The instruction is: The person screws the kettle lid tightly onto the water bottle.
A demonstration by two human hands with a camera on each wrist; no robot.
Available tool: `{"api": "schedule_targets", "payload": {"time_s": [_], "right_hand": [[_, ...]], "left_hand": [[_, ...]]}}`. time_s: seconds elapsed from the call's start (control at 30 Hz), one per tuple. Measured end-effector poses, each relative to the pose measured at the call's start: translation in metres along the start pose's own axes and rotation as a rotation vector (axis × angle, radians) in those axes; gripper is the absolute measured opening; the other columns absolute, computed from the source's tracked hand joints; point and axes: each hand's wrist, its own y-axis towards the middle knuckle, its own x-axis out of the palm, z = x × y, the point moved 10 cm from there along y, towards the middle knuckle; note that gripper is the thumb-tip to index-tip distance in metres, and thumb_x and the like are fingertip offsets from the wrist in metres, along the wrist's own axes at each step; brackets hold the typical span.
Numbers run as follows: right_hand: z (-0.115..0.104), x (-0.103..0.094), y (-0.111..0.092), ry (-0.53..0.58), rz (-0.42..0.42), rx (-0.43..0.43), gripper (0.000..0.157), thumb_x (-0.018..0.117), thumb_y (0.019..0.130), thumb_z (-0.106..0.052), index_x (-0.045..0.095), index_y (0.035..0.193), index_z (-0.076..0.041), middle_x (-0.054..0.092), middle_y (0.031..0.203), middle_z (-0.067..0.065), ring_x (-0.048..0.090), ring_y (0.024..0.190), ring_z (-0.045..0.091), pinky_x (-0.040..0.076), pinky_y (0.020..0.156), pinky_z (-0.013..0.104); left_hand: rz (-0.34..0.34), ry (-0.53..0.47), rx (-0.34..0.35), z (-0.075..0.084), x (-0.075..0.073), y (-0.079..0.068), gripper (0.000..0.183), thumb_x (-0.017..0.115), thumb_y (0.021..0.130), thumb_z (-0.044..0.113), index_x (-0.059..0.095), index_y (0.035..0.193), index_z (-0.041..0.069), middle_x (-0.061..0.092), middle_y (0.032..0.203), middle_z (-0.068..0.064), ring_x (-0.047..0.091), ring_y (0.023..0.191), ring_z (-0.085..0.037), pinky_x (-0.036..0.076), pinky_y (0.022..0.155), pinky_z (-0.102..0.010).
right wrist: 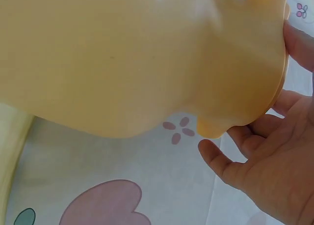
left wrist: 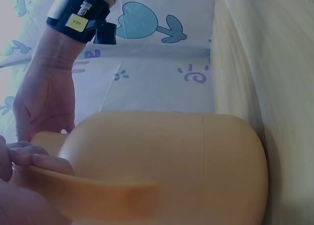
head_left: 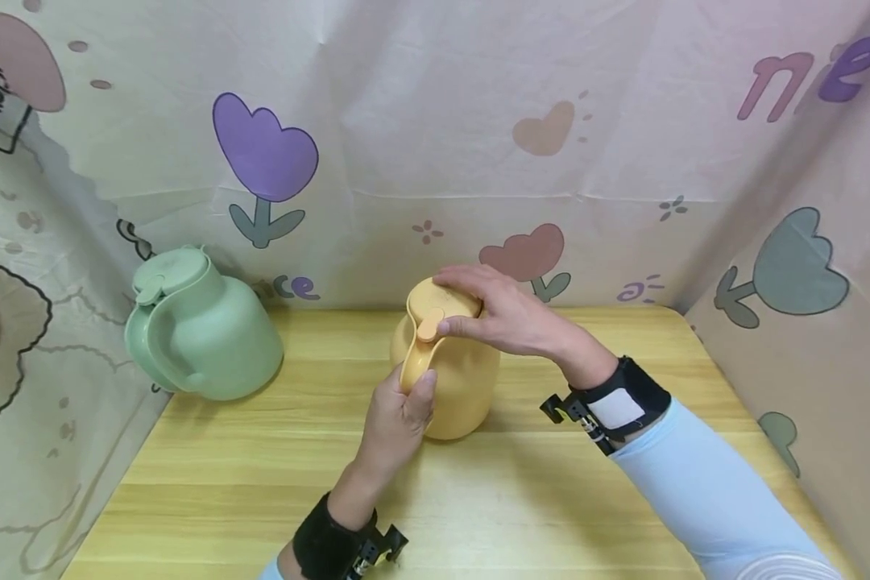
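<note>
A yellow insulated jug [head_left: 467, 395] stands upright on the wooden table, its handle [head_left: 415, 362] toward me. My left hand [head_left: 397, 419] grips that handle, thumb lying along its upper part; in the left wrist view the fingers [left wrist: 46, 161] wrap around the handle [left wrist: 98, 195]. Over the top, my right hand [head_left: 511, 314] holds the jug's round lid [head_left: 435, 296], the thumb at the lid's small tab [head_left: 430, 325] and the fingers across its far side. From the right wrist view, the right hand's fingers [right wrist: 265, 126] sit at the lid's edge near the spout [right wrist: 210, 126].
A green jug [head_left: 217, 338] of similar shape stands at the table's left edge, its handle toward me. Behind the table [head_left: 551, 499] hangs a printed cloth [head_left: 406, 121] with flowers and letters, which also covers both sides.
</note>
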Motion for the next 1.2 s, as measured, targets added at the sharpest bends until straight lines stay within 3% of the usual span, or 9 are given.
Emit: {"api": "schedule_targets", "payload": {"time_s": [0.23, 0.47, 0.6, 0.73, 0.93, 1.07, 1.2], "right_hand": [[-0.004, 0.001, 0.003, -0.045, -0.01, -0.016, 0.069, 0.066, 0.084, -0.057, 0.051, 0.137, -0.015, 0.051, 0.141, 0.005, 0.04, 0.132, 0.018, 0.034, 0.109, 0.045], [0.002, -0.001, -0.004, -0.036, 0.029, 0.023, 0.071, 0.065, 0.083, -0.06, 0.051, 0.138, -0.016, 0.05, 0.142, 0.004, 0.041, 0.132, 0.017, 0.036, 0.109, 0.044], [0.005, -0.006, -0.014, -0.018, 0.138, 0.014, 0.066, 0.068, 0.083, -0.055, 0.054, 0.135, -0.016, 0.051, 0.141, 0.004, 0.042, 0.13, 0.019, 0.038, 0.107, 0.045], [0.006, -0.01, -0.025, -0.044, 0.289, -0.012, 0.06, 0.071, 0.083, -0.048, 0.057, 0.13, -0.012, 0.055, 0.137, 0.007, 0.045, 0.127, 0.022, 0.038, 0.105, 0.048], [0.005, -0.008, -0.045, 0.044, 0.469, 0.006, 0.053, 0.073, 0.086, -0.032, 0.055, 0.129, -0.006, 0.056, 0.135, 0.011, 0.051, 0.121, 0.022, 0.049, 0.093, 0.047], [0.01, 0.002, -0.057, 0.169, 0.518, 0.087, 0.051, 0.071, 0.088, -0.022, 0.05, 0.131, -0.003, 0.056, 0.13, 0.013, 0.057, 0.11, 0.023, 0.054, 0.085, 0.047], [0.012, 0.012, -0.07, 0.241, 0.544, 0.166, 0.05, 0.071, 0.088, -0.015, 0.048, 0.131, -0.001, 0.057, 0.121, 0.018, 0.059, 0.105, 0.032, 0.053, 0.086, 0.051]], "left_hand": [[0.055, 0.005, -0.009, 0.009, -0.002, -0.003, 0.023, 0.051, 0.099, 0.009, 0.048, 0.076, 0.004, 0.046, 0.056, -0.006, 0.043, 0.048, -0.009, 0.039, 0.043, -0.025], [0.046, 0.027, 0.001, 0.01, 0.0, -0.003, 0.022, 0.052, 0.098, 0.01, 0.048, 0.076, 0.006, 0.045, 0.056, -0.002, 0.042, 0.048, -0.008, 0.038, 0.043, -0.023], [0.009, -0.009, 0.026, 0.008, 0.008, -0.001, 0.017, 0.052, 0.098, 0.007, 0.049, 0.081, 0.005, 0.043, 0.058, 0.0, 0.04, 0.049, -0.007, 0.036, 0.043, -0.023], [-0.031, -0.036, 0.028, -0.007, 0.015, 0.0, 0.005, 0.053, 0.098, 0.005, 0.05, 0.095, 0.002, 0.043, 0.06, -0.002, 0.041, 0.05, -0.01, 0.037, 0.044, -0.024], [-0.006, -0.03, -0.07, -0.032, 0.014, -0.002, 0.027, 0.063, 0.094, 0.019, 0.046, 0.111, 0.007, 0.049, 0.072, -0.005, 0.05, 0.061, -0.015, 0.044, 0.053, -0.025], [-0.027, 0.031, -0.103, -0.034, 0.012, -0.004, 0.031, 0.065, 0.093, 0.027, 0.046, 0.111, 0.012, 0.052, 0.078, -0.006, 0.053, 0.065, -0.017, 0.047, 0.055, -0.028], [-0.088, 0.193, -0.165, -0.035, 0.006, -0.007, 0.033, 0.067, 0.091, 0.033, 0.047, 0.112, 0.017, 0.056, 0.082, -0.003, 0.054, 0.069, -0.017, 0.048, 0.059, -0.032]]}}
